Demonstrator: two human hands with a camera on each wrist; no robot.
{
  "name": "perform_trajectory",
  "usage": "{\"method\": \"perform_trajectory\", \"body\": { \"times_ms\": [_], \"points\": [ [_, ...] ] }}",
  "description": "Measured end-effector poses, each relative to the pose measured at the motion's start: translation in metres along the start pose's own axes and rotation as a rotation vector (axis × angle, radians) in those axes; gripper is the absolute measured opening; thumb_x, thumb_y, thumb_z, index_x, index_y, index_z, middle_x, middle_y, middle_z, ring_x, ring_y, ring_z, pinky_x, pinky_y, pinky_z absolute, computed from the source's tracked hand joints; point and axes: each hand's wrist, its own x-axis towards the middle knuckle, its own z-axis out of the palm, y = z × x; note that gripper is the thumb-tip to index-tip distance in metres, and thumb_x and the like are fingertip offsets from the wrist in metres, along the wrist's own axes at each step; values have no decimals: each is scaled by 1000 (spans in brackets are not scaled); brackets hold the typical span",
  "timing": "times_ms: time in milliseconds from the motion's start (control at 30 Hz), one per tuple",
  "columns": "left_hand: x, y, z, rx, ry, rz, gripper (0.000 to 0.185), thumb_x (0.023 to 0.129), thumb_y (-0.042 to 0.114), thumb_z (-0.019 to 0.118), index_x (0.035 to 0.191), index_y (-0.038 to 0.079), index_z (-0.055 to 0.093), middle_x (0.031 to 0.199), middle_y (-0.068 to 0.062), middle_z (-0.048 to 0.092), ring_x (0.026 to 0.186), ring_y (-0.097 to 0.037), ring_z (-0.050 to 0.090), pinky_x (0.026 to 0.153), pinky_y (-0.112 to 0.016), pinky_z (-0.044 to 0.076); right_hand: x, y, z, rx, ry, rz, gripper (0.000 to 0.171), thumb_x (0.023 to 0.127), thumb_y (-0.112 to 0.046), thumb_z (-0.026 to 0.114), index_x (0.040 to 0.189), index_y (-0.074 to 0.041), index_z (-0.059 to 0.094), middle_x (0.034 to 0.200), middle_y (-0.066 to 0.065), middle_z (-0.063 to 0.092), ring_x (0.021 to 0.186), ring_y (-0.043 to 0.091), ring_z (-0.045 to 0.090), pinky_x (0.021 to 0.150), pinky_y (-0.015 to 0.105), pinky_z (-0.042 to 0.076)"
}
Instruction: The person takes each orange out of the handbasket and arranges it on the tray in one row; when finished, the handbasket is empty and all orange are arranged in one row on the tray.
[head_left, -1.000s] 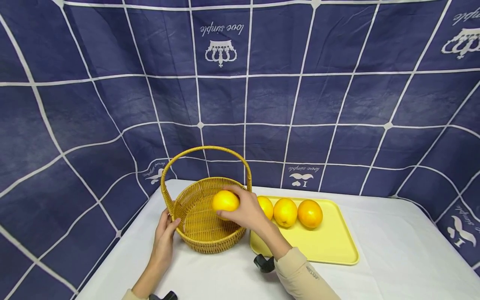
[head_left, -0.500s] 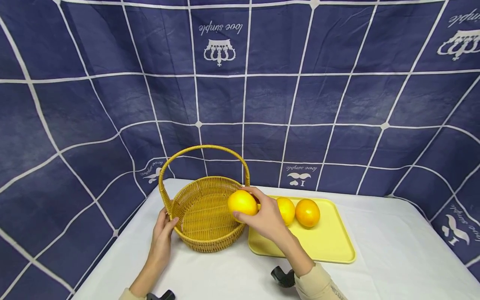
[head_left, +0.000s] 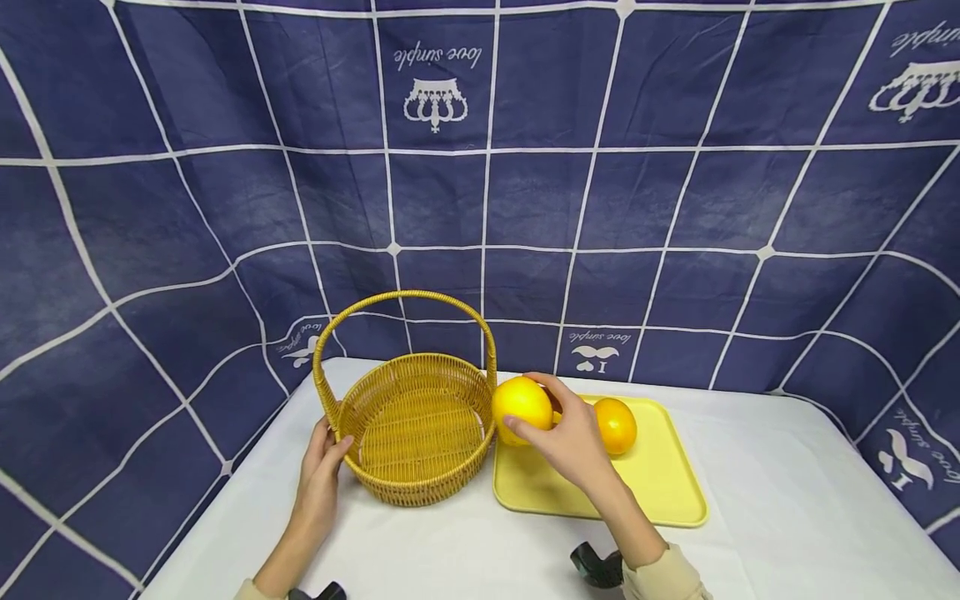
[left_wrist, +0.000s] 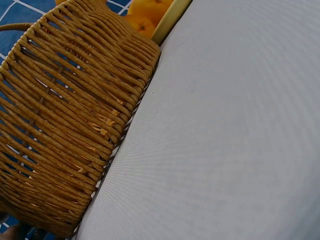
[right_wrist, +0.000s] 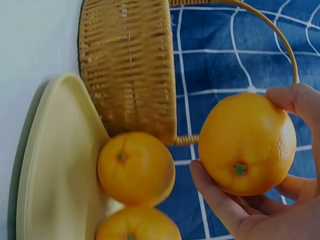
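Observation:
A round wicker basket (head_left: 420, 433) with a tall arched handle stands on the white table, and nothing lies inside it. My left hand (head_left: 318, 479) holds its left side near the foot of the handle, thumb at the rim. In my right hand (head_left: 573, 437) is an orange (right_wrist: 245, 145), pinched between thumb and fingers, its green stem end showing in the right wrist view. That hand and orange are above the left part of a yellow tray (head_left: 637, 492). Below them in the right wrist view, two oranges (right_wrist: 136, 169) rest on the tray.
The tray sits right beside the basket. One orange (head_left: 615, 425) shows on it right of my right hand, others being hidden behind the hand in the head view. A blue curtain (head_left: 555, 200) with white lines hangs behind the table (head_left: 787, 500).
My right hand has carried the orange rightward from over the basket to above the tray, covering oranges that showed before. The left hand stays at the basket; the view shifts slightly.

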Motion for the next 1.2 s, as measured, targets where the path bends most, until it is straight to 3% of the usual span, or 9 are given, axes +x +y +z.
{"method": "perform_trajectory", "body": {
  "times_ms": [433,767,1033,1200],
  "points": [
    [-1,2,0,5,0,7,52,112,16,45,162,8,32,149,-9,54,137,-15,51,108,-12,35,-9,22,-47,-89,96,39,63,86,-36,88,142,-24,62,131,9,72,115,31,70,97,49,58],
    [-2,0,0,12,3,0,51,112,16,45,161,8,32,148,-9,55,136,-13,52,107,-13,35,-19,50,-102,-236,193,63,69,91,-44,82,147,-13,58,135,21,68,122,43,66,98,54,56],
    [-1,0,0,-2,-1,19,52,112,14,45,161,7,33,143,-4,59,133,-14,53,107,-13,36,-16,64,-130,-272,256,158,74,93,-47,79,150,-7,54,137,25,64,121,44,64,83,30,52],
    [-1,0,0,-12,-4,34,52,112,13,45,161,4,32,141,-4,60,133,-13,53,107,-14,36,-14,78,-135,-310,297,242,78,91,-53,78,148,-4,56,130,29,66,109,43,66,75,31,52]
  ]
}}
